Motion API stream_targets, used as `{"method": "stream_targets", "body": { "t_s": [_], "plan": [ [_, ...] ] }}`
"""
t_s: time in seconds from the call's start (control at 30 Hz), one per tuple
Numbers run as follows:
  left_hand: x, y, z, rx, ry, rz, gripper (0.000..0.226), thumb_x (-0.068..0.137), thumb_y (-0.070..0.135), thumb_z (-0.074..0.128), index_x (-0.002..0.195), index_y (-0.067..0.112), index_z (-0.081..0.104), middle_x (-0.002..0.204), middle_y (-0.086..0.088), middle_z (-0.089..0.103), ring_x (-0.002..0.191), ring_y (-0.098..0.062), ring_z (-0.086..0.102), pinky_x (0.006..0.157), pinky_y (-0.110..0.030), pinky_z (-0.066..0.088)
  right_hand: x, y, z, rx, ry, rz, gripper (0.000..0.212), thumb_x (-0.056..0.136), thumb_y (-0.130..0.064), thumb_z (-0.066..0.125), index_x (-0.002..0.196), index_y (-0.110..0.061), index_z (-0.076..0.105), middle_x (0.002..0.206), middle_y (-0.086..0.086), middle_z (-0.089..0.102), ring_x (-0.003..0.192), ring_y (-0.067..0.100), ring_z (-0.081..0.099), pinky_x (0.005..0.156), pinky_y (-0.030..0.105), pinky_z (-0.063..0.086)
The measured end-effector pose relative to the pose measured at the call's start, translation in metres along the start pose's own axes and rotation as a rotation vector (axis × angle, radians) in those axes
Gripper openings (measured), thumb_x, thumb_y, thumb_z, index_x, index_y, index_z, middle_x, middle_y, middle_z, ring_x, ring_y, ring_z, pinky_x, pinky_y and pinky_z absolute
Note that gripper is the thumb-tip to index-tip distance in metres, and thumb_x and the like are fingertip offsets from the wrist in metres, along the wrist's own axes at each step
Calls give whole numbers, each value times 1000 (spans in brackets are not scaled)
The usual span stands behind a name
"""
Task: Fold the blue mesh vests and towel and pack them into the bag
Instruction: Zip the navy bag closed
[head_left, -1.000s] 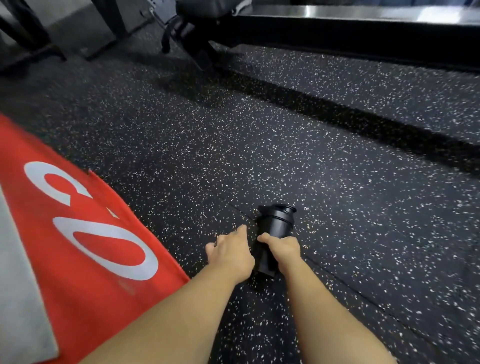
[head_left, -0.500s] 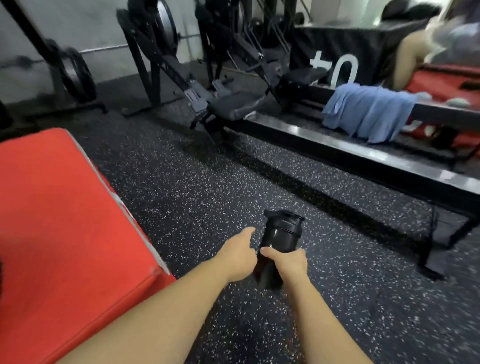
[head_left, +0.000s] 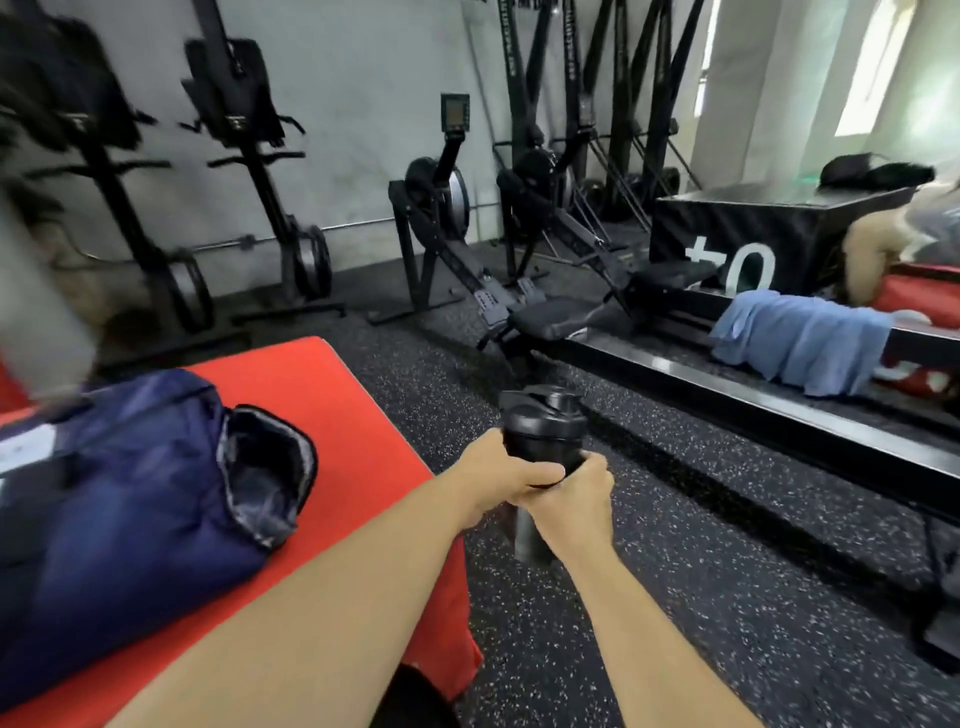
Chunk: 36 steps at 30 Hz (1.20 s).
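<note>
At centre frame the left hand (head_left: 498, 480) and right hand (head_left: 584, 501) both grip a black shaker bottle (head_left: 543, 426), while the blue cloth (head_left: 800, 343) hangs unfolded at right and the navy bag (head_left: 130, 493) lies lower left, so folding seems unstarted

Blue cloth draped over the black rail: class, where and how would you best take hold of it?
Set the grip along the top fold of the blue cloth, where it lies over the black rail, coming from above on the near side: it hangs limp toward the camera, so that ridge likely lifts it evenly.
</note>
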<state>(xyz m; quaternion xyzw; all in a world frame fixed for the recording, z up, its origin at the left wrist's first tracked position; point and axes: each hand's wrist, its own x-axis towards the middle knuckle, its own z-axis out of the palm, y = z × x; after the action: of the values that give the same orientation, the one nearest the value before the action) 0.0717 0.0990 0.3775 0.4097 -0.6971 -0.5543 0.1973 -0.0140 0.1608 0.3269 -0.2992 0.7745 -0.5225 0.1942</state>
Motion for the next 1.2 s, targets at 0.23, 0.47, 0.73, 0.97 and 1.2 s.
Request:
{"method": "stream_targets", "body": {
  "t_s": [0.23,0.47,0.73,0.97,1.2],
  "plan": [
    [-43,-2,-81,96,109,58,60,44,30,86,102,23,74,100,4,75,95,-11,69,88,-29,55,-24,-53,19,123,-436,-101,99,51,-24,85,135,-16,34,126,6,52,111,20,55,91,36,50],
    [-70,6,-158,212,-33,92,31,75,9,80,90,33,67,90,15,73,84,2,65,80,-18,53,-20,-122,47,324,-658,-130,127,34,-40,85,146,-37,24,135,-7,51,117,16,56,104,47,44],
    [-64,11,-232,627,102,-18,66,55,47,85,115,35,58,122,10,61,115,-10,54,97,-23,43,-12,-168,109,222,-564,-246,65,66,-20,88,119,-21,51,110,-9,61,92,3,59,75,23,46],
    [-62,-34,-304,1204,531,-509,97,64,51,77,145,34,25,149,-13,27,138,-36,26,106,-51,29,-1,-188,152,252,-510,-299,78,66,-33,87,132,-25,46,120,-8,56,109,11,55,88,26,41],
    [-63,-57,-370,695,626,-453,18,81,8,70,68,10,58,61,-3,52,55,-21,48,50,-25,36,-4,-188,203,256,-580,-367,67,65,-32,87,114,-39,42,100,-30,50,100,2,55,87,20,41]
  ]
}}
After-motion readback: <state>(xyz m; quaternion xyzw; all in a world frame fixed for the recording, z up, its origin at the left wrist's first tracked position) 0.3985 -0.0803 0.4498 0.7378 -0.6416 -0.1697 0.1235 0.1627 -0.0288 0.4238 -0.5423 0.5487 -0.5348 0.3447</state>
